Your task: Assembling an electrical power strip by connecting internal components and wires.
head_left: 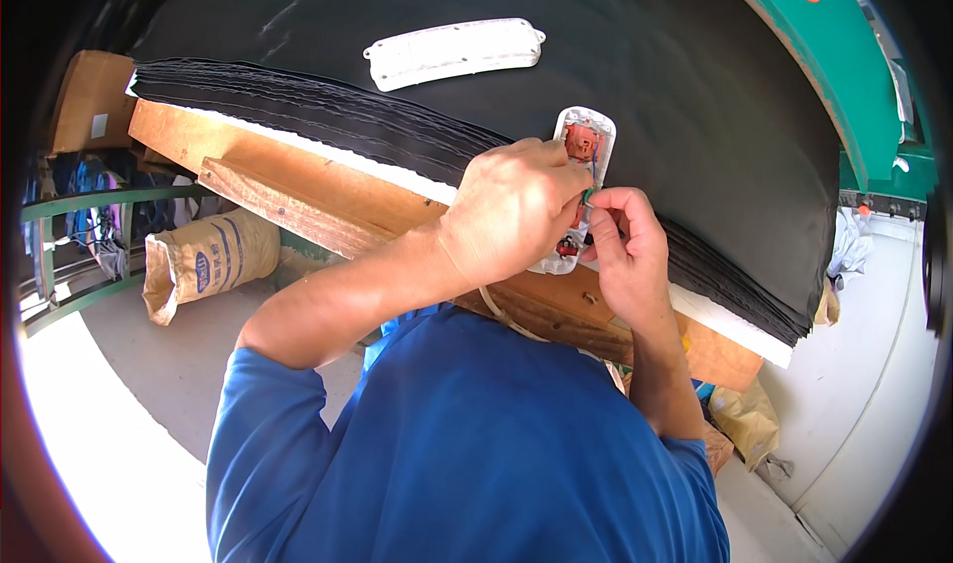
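An opened white power strip housing (606,124) lies at the edge of the black sheet stack, with red inner parts (582,142) and thin wires showing. My left hand (516,211) reaches across its left side, fingers bent and pressed together; what they grip is hidden beneath them. On the other side, my right hand (635,255) pinches a small green wire end (587,197) between thumb and forefinger. The two hands' fingertips nearly meet over the middle of the housing. Farther off, a long white cover (457,53) with small ears at its ends rests on the black surface.
Black sheets (695,86) are piled on a wooden board (298,176). A pale cable (506,315) hangs below the housing. At left are a cardboard box (91,101) and a paper sack (213,260). A green machine frame (824,42) curves along the right.
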`<state>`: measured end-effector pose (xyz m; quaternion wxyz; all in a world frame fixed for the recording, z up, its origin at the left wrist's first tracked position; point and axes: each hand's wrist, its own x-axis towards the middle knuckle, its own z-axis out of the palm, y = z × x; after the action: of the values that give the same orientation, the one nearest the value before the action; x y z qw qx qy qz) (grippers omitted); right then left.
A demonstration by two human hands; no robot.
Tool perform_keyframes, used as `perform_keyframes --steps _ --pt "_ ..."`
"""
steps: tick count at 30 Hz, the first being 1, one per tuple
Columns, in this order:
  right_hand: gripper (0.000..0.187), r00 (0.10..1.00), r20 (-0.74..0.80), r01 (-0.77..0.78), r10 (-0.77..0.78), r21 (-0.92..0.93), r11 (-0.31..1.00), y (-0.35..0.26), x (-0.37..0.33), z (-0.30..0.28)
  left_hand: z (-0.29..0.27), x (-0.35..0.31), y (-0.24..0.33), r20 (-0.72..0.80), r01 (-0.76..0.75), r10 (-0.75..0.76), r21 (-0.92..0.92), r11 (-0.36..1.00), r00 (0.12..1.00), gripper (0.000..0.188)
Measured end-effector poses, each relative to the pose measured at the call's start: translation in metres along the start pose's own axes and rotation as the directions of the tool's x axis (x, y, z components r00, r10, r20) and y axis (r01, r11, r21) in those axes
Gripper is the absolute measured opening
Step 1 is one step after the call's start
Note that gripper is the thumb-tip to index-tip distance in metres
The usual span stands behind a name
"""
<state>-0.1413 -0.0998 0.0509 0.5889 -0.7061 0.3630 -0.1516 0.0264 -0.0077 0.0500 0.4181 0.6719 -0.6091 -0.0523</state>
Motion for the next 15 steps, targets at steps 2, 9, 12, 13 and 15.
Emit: perform_keyframes --steps 2,9,12,13,15 --pt "0.008 1.000 0.007 0.020 -0.020 0.032 0.999 0.004 0.001 0.000 -0.002 0.006 -0.004 0.076 -0.052 0.054 -0.021 0.998 0.996 0.016" --pt "0.009 0.996 0.007 0.088 -0.089 0.073 0.993 0.014 0.003 0.002 -0.008 0.025 -0.003 0.230 -0.196 0.159 0.148 0.969 0.960 0.011" --pt "0.009 0.997 -0.009 0.079 -0.079 0.114 0.990 0.015 0.002 0.003 -0.007 0.026 -0.001 0.228 -0.278 0.240 0.152 0.948 0.943 0.013" --pt "0.009 0.996 -0.012 0.090 -0.090 0.121 0.989 0.014 0.002 0.003 -0.007 0.025 0.000 0.223 -0.285 0.247 0.159 0.945 0.943 0.013" --pt "0.009 0.995 -0.021 0.098 -0.096 0.132 0.986 0.015 0.001 0.004 -0.005 0.023 0.002 0.224 -0.297 0.258 0.161 0.941 0.940 0.014"
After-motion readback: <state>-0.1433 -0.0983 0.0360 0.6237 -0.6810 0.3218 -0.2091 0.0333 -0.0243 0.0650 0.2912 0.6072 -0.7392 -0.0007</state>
